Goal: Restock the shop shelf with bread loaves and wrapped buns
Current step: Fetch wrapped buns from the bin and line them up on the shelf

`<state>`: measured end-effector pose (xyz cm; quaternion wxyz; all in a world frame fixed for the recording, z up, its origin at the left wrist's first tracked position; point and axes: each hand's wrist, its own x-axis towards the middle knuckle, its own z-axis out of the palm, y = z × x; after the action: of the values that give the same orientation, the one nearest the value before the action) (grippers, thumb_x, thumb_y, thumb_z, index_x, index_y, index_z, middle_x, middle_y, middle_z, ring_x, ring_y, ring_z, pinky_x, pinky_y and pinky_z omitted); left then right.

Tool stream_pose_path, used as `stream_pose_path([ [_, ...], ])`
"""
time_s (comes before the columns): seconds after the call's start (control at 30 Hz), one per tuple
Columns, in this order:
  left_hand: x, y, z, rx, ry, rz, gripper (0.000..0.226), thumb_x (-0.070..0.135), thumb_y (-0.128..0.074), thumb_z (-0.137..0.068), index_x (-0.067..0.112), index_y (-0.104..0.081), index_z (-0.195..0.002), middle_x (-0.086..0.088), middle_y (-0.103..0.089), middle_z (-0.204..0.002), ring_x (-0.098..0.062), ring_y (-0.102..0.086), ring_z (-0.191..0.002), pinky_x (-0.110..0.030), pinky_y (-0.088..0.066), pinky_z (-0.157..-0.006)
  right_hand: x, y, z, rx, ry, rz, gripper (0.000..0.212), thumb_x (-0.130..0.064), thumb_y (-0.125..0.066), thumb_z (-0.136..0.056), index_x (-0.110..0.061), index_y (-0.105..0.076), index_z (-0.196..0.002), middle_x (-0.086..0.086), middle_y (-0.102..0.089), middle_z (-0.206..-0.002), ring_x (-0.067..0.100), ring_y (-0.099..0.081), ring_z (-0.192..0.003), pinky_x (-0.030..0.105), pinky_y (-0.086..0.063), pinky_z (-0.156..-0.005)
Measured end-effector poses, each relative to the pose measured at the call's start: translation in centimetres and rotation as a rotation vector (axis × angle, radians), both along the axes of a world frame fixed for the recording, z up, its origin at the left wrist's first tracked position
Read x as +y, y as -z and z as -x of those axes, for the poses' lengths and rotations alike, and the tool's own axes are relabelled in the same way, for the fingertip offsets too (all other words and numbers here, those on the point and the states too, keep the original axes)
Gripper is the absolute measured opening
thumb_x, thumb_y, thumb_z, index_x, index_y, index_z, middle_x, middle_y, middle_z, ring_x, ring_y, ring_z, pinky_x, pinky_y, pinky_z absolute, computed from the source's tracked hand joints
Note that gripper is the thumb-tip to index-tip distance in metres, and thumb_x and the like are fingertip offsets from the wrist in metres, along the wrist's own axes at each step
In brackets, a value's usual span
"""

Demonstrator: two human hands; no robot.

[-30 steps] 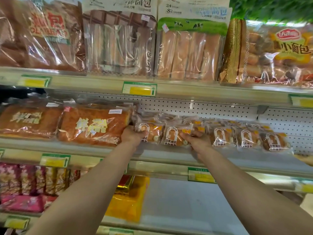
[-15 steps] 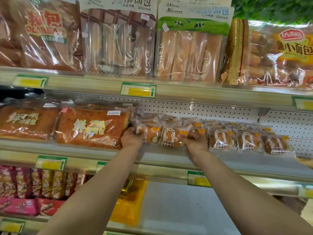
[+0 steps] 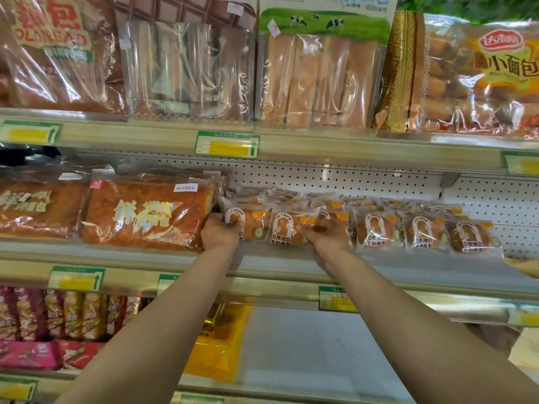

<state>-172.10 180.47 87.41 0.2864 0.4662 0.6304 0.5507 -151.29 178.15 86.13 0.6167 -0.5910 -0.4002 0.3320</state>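
Shop shelving with a white pegboard back (image 3: 335, 177) fills the head view, seen from below and in front. Middle shelf (image 3: 277, 258): at nine o'clock lie two large bread loaves in clear wrap, the nearer loaf (image 3: 145, 212) just beside the left hand (image 3: 220, 233). From the centre toward three o'clock runs a row of wrapped buns (image 3: 423, 231), with more packets stacked behind them.

Left hand: fingers curled round the leftmost bun packet (image 3: 248, 224) at the row's start. Right hand (image 3: 326, 237): fingers closed on the next bun packet (image 3: 287, 230), touching its neighbour.

Top shelf, twelve o'clock: tall bread bags (image 3: 318, 80) standing upright, packed side by side.

Progress, as a judgement: the middle shelf appears largely stocked, and both hands seem to be seating or straightening the last two packets against the loaf. Lower shelf (image 3: 306, 354), six o'clock: a bare white stretch right of a yellow packet (image 3: 218, 348) suggests restocking remains there. Whether further stock is waiting cannot be told.
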Motion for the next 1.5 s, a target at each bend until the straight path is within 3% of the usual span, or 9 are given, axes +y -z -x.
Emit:
stream_pose_path([
  [0.13,0.0,0.0,0.0,0.009,-0.007,-0.005,0.035,0.021,-0.076,-0.089,0.007,-0.063,-0.118,-0.014,-0.069,-0.122,-0.032,-0.062,-0.117,-0.033,-0.046,-0.093,-0.1,0.0,0.1,0.015,-0.010,-0.011,0.039,-0.019,-0.092,-0.069,-0.025,-0.059,-0.087,-0.002,-0.069,-0.098,0.026,-0.067,-0.105,0.045,-0.054,-0.101],
  [0.57,0.4,0.0,-0.1,0.033,-0.014,0.023,0.036,0.023,-0.072,-0.092,0.006,-0.061,-0.122,-0.017,-0.068,-0.123,-0.035,-0.062,-0.118,-0.035,-0.047,-0.092,-0.8,-0.6,0.6,-0.079,-0.006,-0.004,0.034,-0.011,-0.087,-0.076,-0.020,-0.059,-0.094,-0.002,-0.069,-0.093,0.022,-0.068,-0.098,0.037,-0.054,-0.099],
  [0.67,0.5,0.1,-0.1,0.037,-0.010,0.022,0.035,0.022,-0.071,-0.093,0.006,-0.060,-0.123,-0.017,-0.068,-0.123,-0.036,-0.062,-0.117,-0.036,-0.048,-0.092,-1.3,-0.9,0.9,-0.112,-0.020,-0.014,0.035,-0.010,-0.084,-0.080,-0.014,-0.060,-0.104,-0.002,-0.066,-0.093,0.017,-0.064,-0.091,0.025,-0.049,-0.085],
  [0.93,0.6,0.2,-0.1,0.062,-0.004,0.030,0.036,0.025,-0.069,-0.094,0.006,-0.059,-0.124,-0.017,-0.068,-0.123,-0.036,-0.063,-0.117,-0.037,-0.048,-0.092,-1.2,-0.9,0.9,-0.198,-0.022,0.020,0.045,-0.014,-0.082,-0.083,-0.007,-0.061,-0.123,0.002,-0.069,-0.107,0.011,-0.059,-0.087,0.009,-0.043,-0.067],
  [1.13,0.3,-0.2,-0.2,0.090,0.022,0.074,0.047,0.030,-0.067,-0.094,0.004,-0.053,-0.131,-0.019,-0.065,-0.127,-0.038,-0.061,-0.119,-0.042,-0.050,-0.097,-1.7,-1.2,0.9,-0.230,-0.015,0.048,0.050,-0.021,-0.079,-0.087,-0.007,-0.060,-0.130,0.006,-0.068,-0.125,0.012,-0.054,-0.096,0.018,-0.039,-0.084],
  [1.33,-0.9,-1.3,-0.6,-0.003,0.068,0.107,0.067,0.035,-0.071,-0.092,0.003,-0.040,-0.143,-0.018,-0.057,-0.139,-0.038,-0.055,-0.127,-0.046,-0.045,-0.108,-2.2,-1.3,0.9,-0.193,-0.035,0.076,0.048,-0.027,-0.082,-0.084,-0.010,-0.063,-0.125,0.001,-0.067,-0.111,0.020,-0.063,-0.103,0.030,-0.050,-0.092],
  [1.43,-2.0,-1.7,-1.1,-0.016,0.065,0.105,0.070,0.038,-0.071,-0.091,0.003,-0.040,-0.143,-0.017,-0.054,-0.141,-0.038,-0.053,-0.128,-0.046,-0.045,-0.108,-2.6,-1.7,0.5,-0.126,-0.047,0.081,0.052,-0.035,-0.087,-0.077,-0.015,-0.064,-0.119,0.004,-0.071,-0.117,0.028,-0.066,-0.108,0.039,-0.055,-0.089],
  [1.5,-2.7,-2.0,-1.5,-0.015,0.036,0.116,0.074,0.040,-0.072,-0.089,0.004,-0.038,-0.144,-0.018,-0.050,-0.143,-0.039,-0.051,-0.129,-0.049,-0.044,-0.109,-3.1,-2.1,-0.2,-0.159,-0.049,0.095,0.057,-0.042,-0.085,-0.077,-0.017,-0.062,-0.122,0.003,-0.068,-0.120,0.029,-0.064,-0.110,0.044,-0.055,-0.096],
])
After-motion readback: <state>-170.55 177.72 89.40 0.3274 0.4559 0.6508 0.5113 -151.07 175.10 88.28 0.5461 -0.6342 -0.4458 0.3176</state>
